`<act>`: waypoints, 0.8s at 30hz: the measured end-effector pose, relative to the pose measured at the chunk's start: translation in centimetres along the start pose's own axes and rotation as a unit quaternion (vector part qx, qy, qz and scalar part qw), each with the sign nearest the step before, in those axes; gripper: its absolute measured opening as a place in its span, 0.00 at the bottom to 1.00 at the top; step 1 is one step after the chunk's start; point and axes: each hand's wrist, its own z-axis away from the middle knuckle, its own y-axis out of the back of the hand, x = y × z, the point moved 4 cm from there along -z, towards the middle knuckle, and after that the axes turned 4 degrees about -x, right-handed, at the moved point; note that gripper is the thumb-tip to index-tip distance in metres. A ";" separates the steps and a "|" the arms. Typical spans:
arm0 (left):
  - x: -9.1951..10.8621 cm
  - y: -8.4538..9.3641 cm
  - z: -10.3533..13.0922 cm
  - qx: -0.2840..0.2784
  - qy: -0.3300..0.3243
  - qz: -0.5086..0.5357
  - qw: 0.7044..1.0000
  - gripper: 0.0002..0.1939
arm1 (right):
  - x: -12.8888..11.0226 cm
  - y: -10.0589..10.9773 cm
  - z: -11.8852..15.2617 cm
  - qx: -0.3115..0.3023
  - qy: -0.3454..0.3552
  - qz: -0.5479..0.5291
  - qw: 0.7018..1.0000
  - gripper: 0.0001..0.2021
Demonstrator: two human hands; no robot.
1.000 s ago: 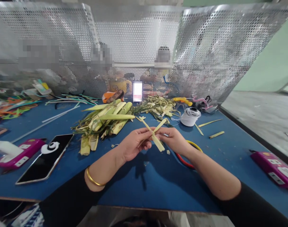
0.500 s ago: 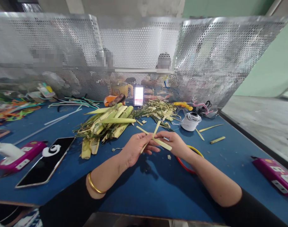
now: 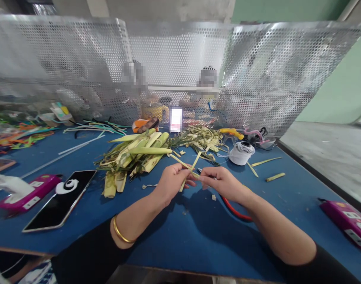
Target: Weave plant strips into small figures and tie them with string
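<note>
My left hand (image 3: 175, 182) pinches crossed pale green leaf strips (image 3: 196, 159) between thumb and fingers, above the middle of the blue table. On the right, my right hand (image 3: 217, 179) has its thumb and fingers closed on an end of the strips. A small metallic tip shows beside its index finger; the rest of it is hidden. A pile of cut green stalks and leaves (image 3: 139, 154) lies beyond my left hand. Thin shredded strips (image 3: 202, 138) are heaped behind the hands. A spool of white string (image 3: 241, 153) stands to the right.
A red and yellow ring (image 3: 235, 211) lies partly under my right forearm. A phone (image 3: 60, 203) and a magenta power strip (image 3: 35, 193) are at left, another magenta strip (image 3: 346, 221) at right. Behind the table stands a perforated metal screen (image 3: 180, 51), with people beyond.
My right hand has shifted slightly right and its fingers have drawn together at the strip's end. The wide end that stuck out towards it is now covered. The view has shifted slightly.
</note>
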 end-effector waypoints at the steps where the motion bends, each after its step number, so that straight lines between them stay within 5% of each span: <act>1: 0.0 0.0 0.0 0.002 -0.002 -0.004 1.000 0.06 | -0.1 0.0 0.0 -0.004 0.002 -0.004 1.000 0.17; 6: -0.1 0.2 -0.2 -0.004 0.003 -0.002 1.000 0.08 | 0.2 0.1 -0.1 0.003 -0.035 -0.024 0.999 0.15; 12: -0.5 0.5 -0.5 0.015 0.016 -0.048 0.999 0.04 | -0.4 -0.7 0.1 -0.027 0.017 0.031 0.999 0.15; 16: -0.7 0.2 -0.3 -0.024 0.031 -0.073 0.997 0.07 | -1.2 0.8 0.6 0.129 0.063 0.166 0.976 0.15; 19: -0.8 -0.9 0.3 -0.114 0.029 -0.137 0.984 0.14 | -1.4 1.5 0.9 0.232 0.084 0.172 0.954 0.12; 24: -1.9 -1.9 1.1 -0.195 0.027 -0.238 0.951 0.17 | -0.2 -0.1 -0.1 0.111 0.027 -0.009 0.993 0.09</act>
